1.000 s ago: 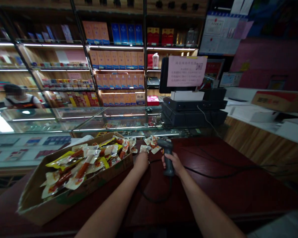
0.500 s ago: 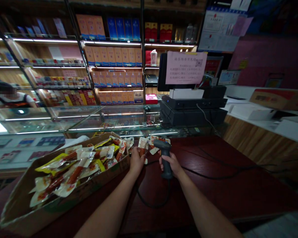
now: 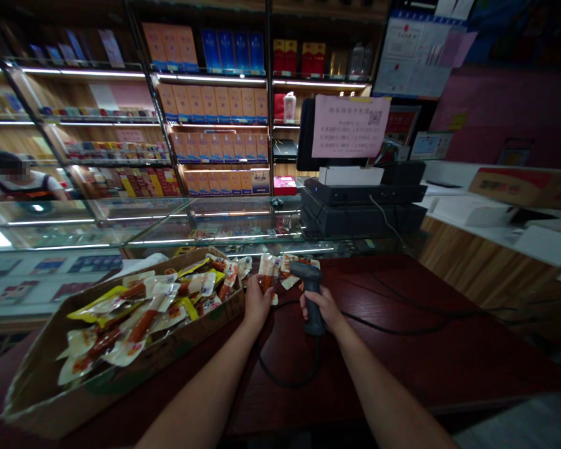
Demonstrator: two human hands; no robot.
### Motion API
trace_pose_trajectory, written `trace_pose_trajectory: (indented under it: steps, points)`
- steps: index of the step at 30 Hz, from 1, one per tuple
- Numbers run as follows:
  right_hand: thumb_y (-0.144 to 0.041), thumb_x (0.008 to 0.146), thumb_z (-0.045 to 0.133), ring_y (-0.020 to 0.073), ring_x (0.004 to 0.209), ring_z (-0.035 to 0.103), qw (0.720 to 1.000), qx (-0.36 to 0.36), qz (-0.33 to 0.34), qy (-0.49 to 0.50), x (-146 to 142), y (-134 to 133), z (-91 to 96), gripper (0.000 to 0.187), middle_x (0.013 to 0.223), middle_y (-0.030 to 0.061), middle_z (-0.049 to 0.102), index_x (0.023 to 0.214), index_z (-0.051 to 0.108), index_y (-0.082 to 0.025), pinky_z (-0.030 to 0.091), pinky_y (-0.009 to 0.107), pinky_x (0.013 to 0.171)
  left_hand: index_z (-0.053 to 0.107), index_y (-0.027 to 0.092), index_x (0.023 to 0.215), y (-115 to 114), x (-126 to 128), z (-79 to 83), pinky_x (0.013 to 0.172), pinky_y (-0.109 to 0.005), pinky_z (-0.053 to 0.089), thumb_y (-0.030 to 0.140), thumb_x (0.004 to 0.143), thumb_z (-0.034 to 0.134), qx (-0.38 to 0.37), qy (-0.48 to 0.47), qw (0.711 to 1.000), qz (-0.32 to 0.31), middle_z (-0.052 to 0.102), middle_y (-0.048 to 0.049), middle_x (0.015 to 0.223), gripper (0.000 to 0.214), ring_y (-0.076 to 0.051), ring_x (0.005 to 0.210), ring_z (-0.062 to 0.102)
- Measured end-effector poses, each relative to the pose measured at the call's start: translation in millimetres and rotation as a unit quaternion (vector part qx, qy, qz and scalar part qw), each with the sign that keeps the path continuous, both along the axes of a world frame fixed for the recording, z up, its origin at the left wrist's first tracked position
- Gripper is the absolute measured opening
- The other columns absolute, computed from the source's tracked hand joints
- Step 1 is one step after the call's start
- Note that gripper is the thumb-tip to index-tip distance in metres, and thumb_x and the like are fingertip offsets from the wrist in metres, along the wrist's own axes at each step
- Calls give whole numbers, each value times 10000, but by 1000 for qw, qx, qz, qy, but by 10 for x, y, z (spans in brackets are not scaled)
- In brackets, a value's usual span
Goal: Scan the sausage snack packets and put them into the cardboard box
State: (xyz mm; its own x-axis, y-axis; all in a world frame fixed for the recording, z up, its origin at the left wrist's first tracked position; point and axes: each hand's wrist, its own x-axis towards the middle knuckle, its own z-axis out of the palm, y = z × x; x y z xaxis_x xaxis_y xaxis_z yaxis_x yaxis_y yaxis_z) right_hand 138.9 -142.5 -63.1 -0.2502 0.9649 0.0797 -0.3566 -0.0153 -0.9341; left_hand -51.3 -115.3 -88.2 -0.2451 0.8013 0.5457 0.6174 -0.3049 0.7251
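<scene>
Cardboard box (image 3: pixel 135 380) at far left on the dark red counter (image 3: pixel 416 368), heaped with vacuum-packed sausages (image 3: pixel 143 318)! Moving right, the left hand (image 3: pixel 257 305) has a packet (image 3: pixel 267 273) raised just past the box's corner, fingers (image 3: pixel 255 293) pinched around its lower end. That's a light, floppy, slippery pouch, best held by its flat sealed edge. Right beside it, the right hand (image 3: pixel 322 310) wraps firmly around the grip of a black barcode scanner (image 3: pixel 311 280), its head angled toward the packet.

Left hand (image 3: pixel 258 305), right hand (image 3: pixel 320 310), both closed
</scene>
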Motion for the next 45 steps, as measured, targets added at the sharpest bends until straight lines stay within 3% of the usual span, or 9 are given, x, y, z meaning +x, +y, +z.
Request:
trace_pose_trajectory:
  steps: [15, 18, 21, 24, 28, 32, 36, 41, 45]
  points:
    - [-352, 677, 646, 116, 358, 524, 1000, 10, 8, 19, -22, -87, 99, 291, 530, -18, 610, 870, 553, -155, 443, 224, 347, 499, 182, 962, -51, 35, 38, 878, -386, 439, 148, 694, 623, -21, -34, 999, -20, 552, -51, 968, 297, -203, 954, 555]
    - [-353, 686, 638, 107, 356, 510, 999, 18, 8, 28, -67, -140, 164, 248, 533, -15, 602, 820, 563, -157, 436, 220, 347, 503, 177, 981, -138, 71, 145, 881, -374, 440, 157, 691, 639, -2, -50, 998, -33, 565, -63, 982, 320, -195, 951, 561]
    - [-350, 690, 639, 106, 358, 510, 999, 22, 25, 26, -157, -209, 296, 253, 544, -14, 605, 837, 567, -157, 434, 219, 345, 510, 177, 983, -263, 31, 366, 868, -365, 447, 193, 686, 663, 19, -62, 997, -39, 581, -60, 971, 335, -187, 922, 575]
    - [-342, 685, 640, 111, 364, 521, 997, 31, 73, 22, -309, -265, 464, 311, 556, -15, 615, 925, 566, -157, 441, 221, 348, 520, 178, 972, -415, -170, 648, 839, -356, 459, 228, 682, 674, 46, -60, 997, -1, 593, -47, 938, 332, -181, 888, 585]
    - [-336, 689, 629, 114, 377, 538, 989, 60, 135, 16, -613, -292, 641, 310, 565, -11, 620, 929, 573, -149, 446, 216, 354, 529, 178, 974, -612, -682, 935, 796, -367, 481, 285, 690, 669, 74, -48, 992, 91, 590, -37, 897, 335, -184, 835, 588]
    - [-323, 684, 624, 105, 363, 532, 982, 86, 167, 3, -928, -294, 719, 197, 530, -8, 608, 744, 565, -144, 436, 200, 343, 547, 174, 947, -762, -1203, 1059, 867, -417, 460, 278, 695, 644, 89, 9, 979, 185, 556, -63, 949, 289, -220, 942, 557]
    - [-330, 680, 622, 106, 358, 536, 978, 83, 191, 12, -1088, -301, 726, 218, 527, -16, 614, 782, 562, -147, 440, 195, 335, 576, 172, 936, -852, -1438, 1110, 1016, -448, 345, 280, 712, 626, 131, 48, 956, 257, 456, -110, 1173, 254, -270, 1186, 421]
    - [-323, 671, 628, 105, 348, 532, 983, 73, 171, 8, -1041, -293, 682, 227, 518, -23, 615, 797, 548, -152, 443, 194, 331, 583, 164, 958, -862, -1338, 1141, 1037, -442, 324, 274, 754, 600, 174, 57, 951, 248, 416, -122, 1236, 232, -273, 1218, 399]
    - [-325, 679, 633, 108, 364, 546, 988, 63, 144, 9, -878, -250, 618, 235, 536, -20, 620, 816, 548, -155, 453, 199, 347, 575, 164, 968, -836, -1004, 1088, 1029, -430, 339, 236, 782, 569, 208, 71, 958, 186, 434, -128, 1230, 200, -260, 1212, 413]
